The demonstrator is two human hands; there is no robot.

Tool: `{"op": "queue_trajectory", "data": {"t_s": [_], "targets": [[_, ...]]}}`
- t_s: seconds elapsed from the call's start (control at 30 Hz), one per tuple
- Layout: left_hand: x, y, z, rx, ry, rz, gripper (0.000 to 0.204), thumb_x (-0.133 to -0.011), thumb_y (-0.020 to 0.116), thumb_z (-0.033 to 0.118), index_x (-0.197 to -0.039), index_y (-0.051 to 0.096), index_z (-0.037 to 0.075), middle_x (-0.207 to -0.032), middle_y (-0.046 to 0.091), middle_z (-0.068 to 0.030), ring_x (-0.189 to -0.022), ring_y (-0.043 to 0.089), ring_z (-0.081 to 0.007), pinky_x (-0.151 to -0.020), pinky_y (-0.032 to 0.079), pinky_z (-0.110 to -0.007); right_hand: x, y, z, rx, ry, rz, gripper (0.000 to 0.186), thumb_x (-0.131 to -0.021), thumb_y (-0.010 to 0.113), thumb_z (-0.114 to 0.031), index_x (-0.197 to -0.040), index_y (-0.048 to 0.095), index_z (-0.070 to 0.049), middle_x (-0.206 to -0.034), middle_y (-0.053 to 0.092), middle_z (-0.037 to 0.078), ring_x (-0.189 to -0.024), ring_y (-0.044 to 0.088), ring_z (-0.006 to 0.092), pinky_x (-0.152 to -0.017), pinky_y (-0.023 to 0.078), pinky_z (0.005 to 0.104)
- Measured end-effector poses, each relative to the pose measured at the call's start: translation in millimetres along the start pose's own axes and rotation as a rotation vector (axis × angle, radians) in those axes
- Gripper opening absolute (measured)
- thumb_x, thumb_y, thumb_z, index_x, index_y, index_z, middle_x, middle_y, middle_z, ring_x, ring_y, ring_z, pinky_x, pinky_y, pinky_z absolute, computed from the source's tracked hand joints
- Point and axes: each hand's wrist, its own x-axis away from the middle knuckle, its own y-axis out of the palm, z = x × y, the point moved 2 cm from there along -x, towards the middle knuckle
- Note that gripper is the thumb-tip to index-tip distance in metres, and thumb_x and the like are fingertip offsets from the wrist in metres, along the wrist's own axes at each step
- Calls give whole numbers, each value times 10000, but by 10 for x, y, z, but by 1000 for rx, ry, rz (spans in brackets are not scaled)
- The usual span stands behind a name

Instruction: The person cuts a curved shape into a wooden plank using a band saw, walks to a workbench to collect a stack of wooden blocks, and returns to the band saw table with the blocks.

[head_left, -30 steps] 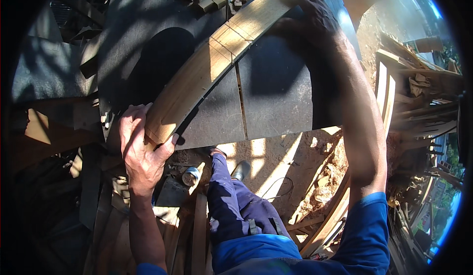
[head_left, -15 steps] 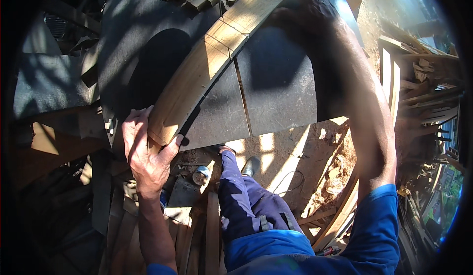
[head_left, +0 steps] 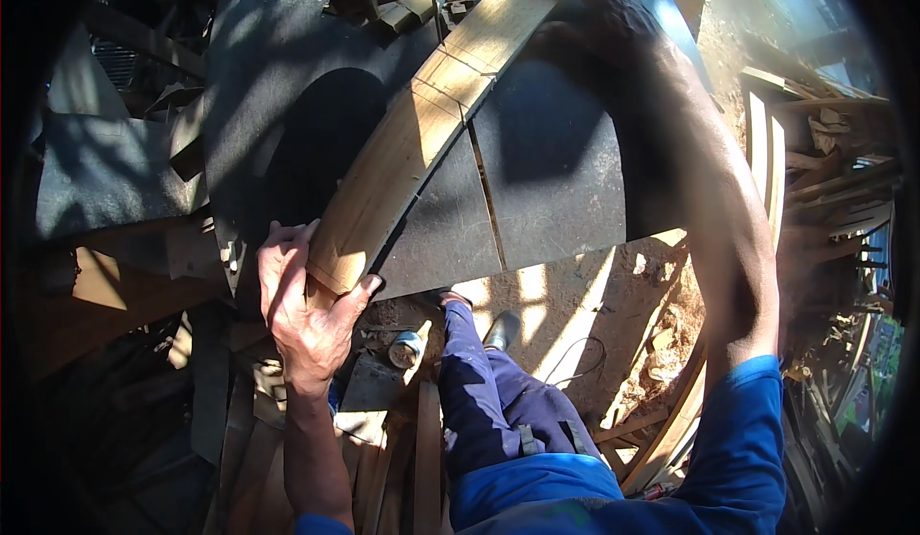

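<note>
Diagonally, a curved board (head_left: 407,147) slants over the dark bench (head_left: 565,200), across its slot (head_left: 486,195). The left hand (head_left: 309,324) pinches the near end, its grip thumb against fingers; the right hand (head_left: 606,13) is at the far end, its grip too shadowed to tell. Shavings (head_left: 663,355) lie below.

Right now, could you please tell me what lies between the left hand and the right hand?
In the head view, a curved wooden board runs from the left hand toward the right hand, over the dark tabletop.
</note>
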Motion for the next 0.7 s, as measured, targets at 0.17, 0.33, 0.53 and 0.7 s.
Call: {"op": "queue_trajectory", "data": {"t_s": [0.17,0.33,0.53,0.7], "targets": [[12,4,3,26,-27,0,704,-641,930,149,-1244,638,-67,-1100,601,-180,-1103,596,-358,-1166,334,-594,-23,41,116,10,-6,-26,849,-761,797,-570,-1440,573,-112,-1573,442,176,-1516,276,441,-1218,314,543],[-15,12,35,6,-2,23,711,-610,946,162,-1225,654,-45,-1070,601,-154,-1093,599,-352,-1169,333,-605,-68,159,306,2,-18,-86,905,-738,817,-590,-1469,547,-129,-1593,411,187,-1521,262,446,-1219,311,548],[-25,11,70,13,-31,26,691,-611,945,179,-1199,656,-41,-1049,590,-159,-1056,597,-354,-1160,340,-616,-47,332,388,-80,-58,100,889,-732,860,-584,-1506,515,-318,-1633,387,75,-1550,223,387,-1262,236,577],[-33,7,71,-20,-3,26,688,-607,946,204,-1186,661,-33,-1048,589,-159,-1048,602,-350,-1154,350,-618,-55,341,409,-122,-55,55,899,-728,869,-566,-1511,514,-300,-1629,389,90,-1555,206,389,-1263,232,580]]}}
